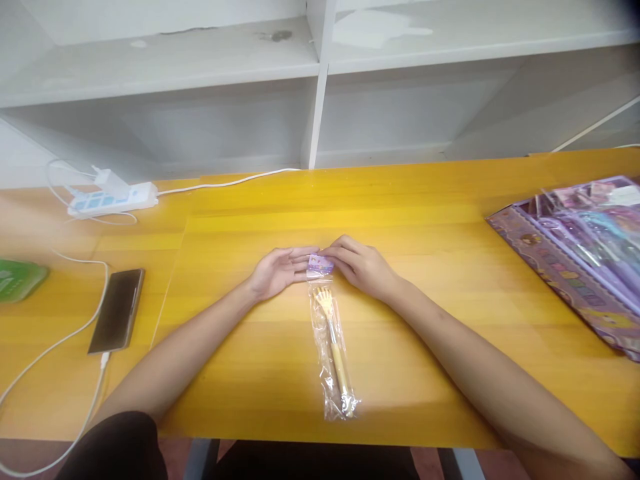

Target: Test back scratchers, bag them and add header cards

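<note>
In the head view, a small yellow hand-shaped back scratcher [337, 343] with a metal shaft lies in a clear plastic bag [320, 373] on the table. At the bag's top is a purple printed header card [320, 264]. My left hand [277, 272] lies palm-up on the card's left side, its fingers stretched out against the card's edge. My right hand [363, 267] comes from the other side, fingers pinched at the card's upper right corner. Some of the fingertips are hidden by the card.
To the right stands a purple display box [565, 280] with several bagged items. A phone [117, 311] on a white charging cable lies at left, near a green package [20, 280]. Behind are a white power strip [115, 199] and white shelving [315, 113] along the table's back edge.
</note>
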`<state>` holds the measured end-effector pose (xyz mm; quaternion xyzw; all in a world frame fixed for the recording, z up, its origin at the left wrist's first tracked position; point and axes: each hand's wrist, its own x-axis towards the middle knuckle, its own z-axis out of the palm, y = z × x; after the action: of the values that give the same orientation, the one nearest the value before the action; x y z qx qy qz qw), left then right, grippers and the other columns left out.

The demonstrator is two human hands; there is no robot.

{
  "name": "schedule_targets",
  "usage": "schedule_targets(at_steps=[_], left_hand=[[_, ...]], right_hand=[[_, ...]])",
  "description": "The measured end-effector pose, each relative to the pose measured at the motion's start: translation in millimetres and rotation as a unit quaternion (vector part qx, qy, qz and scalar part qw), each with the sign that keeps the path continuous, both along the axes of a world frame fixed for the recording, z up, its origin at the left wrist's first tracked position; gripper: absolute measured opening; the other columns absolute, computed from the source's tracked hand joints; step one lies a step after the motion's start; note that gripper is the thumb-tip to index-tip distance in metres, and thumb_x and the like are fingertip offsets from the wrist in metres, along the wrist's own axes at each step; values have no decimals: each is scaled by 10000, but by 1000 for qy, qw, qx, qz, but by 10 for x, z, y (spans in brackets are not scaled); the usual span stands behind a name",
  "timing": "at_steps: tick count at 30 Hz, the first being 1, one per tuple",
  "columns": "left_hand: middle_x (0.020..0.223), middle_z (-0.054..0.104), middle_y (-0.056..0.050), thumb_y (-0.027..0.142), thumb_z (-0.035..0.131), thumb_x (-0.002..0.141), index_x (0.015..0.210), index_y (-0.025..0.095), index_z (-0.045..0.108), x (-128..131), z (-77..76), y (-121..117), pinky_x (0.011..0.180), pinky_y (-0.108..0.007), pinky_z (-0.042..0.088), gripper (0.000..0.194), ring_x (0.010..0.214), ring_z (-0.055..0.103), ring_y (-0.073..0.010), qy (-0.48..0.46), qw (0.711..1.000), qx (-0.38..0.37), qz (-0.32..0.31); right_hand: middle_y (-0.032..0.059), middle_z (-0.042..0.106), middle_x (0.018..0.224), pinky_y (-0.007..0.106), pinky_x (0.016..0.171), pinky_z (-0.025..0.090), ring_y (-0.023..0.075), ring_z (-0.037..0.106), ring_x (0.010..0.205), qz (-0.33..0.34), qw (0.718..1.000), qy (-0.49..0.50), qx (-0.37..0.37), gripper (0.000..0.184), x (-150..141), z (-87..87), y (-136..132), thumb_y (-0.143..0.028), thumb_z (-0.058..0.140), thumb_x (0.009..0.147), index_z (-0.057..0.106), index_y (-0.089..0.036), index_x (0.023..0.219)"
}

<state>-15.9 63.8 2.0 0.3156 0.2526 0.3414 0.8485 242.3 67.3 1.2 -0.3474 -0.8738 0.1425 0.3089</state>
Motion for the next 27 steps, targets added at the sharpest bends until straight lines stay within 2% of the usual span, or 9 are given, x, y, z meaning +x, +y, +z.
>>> schedule_targets(at_steps=[4, 12, 18, 20, 22, 24, 27], left_hand=[[1399, 710, -216, 448, 574, 962, 1307, 96, 747, -1, -12, -5, 1225, -597, 402, 523, 1369, 633, -388, 7, 1000, -3, 5], [1499, 650, -183, 411, 612, 935, 1309, 139, 752, 34, 44, -24, 1185, -594, 449, 484, 1426, 577, -386, 12, 999, 18, 40], [1551, 605, -181, 396, 631, 926, 1326, 141, 740, 22, 58, -25, 1184, -577, 458, 486, 1470, 534, -382, 16, 999, 23, 46], [1550, 606, -183, 397, 649, 925, 1326, 149, 741, 22, 66, -27, 1169, -586, 471, 480, 1461, 543, -391, 18, 998, 26, 46], [1544, 609, -190, 392, 677, 928, 1334, 155, 739, 28, 76, -31, 1155, -591, 485, 474, 1449, 555, -398, 22, 998, 39, 43], [1547, 606, -192, 386, 710, 935, 1363, 168, 726, 40, 81, -40, 1152, -584, 492, 481, 1434, 573, -394, 27, 997, 61, 35], [1532, 626, -167, 370, 773, 926, 1387, 220, 713, 65, 58, -60, 1147, -546, 505, 488, 1390, 619, -365, 51, 993, 101, 46]], right_hand=[[98, 685, 1091, 333, 777, 586, 204, 692, 915, 31, 1000, 3, -5, 360, -5, 3, -9, -243, 450, 1102, 719, -296, 1336], [109, 647, 1103, 373, 773, 585, 231, 671, 929, -11, 998, 52, 12, 321, -58, 11, -63, -195, 501, 1049, 707, -263, 1287], [103, 611, 1113, 398, 803, 596, 232, 657, 924, 3, 996, 88, -29, 296, -48, 11, -75, -188, 541, 1014, 719, -270, 1236], [101, 607, 1110, 395, 782, 589, 225, 648, 894, -11, 993, 105, -44, 259, -49, 0, -71, -215, 560, 1016, 716, -272, 1215], [98, 612, 1136, 368, 706, 572, 196, 633, 815, -43, 984, 148, -90, 267, -65, -23, -62, -270, 598, 1018, 671, -272, 1274], [85, 636, 1127, 332, 619, 538, 162, 613, 719, -65, 961, 205, -175, 373, -96, -55, -50, -351, 664, 997, 602, -265, 1354], [26, 675, 932, 306, 597, 515, 139, 596, 640, -49, 914, 263, -306, 426, -150, -91, -32, -462, 751, 938, 627, -230, 1273]])
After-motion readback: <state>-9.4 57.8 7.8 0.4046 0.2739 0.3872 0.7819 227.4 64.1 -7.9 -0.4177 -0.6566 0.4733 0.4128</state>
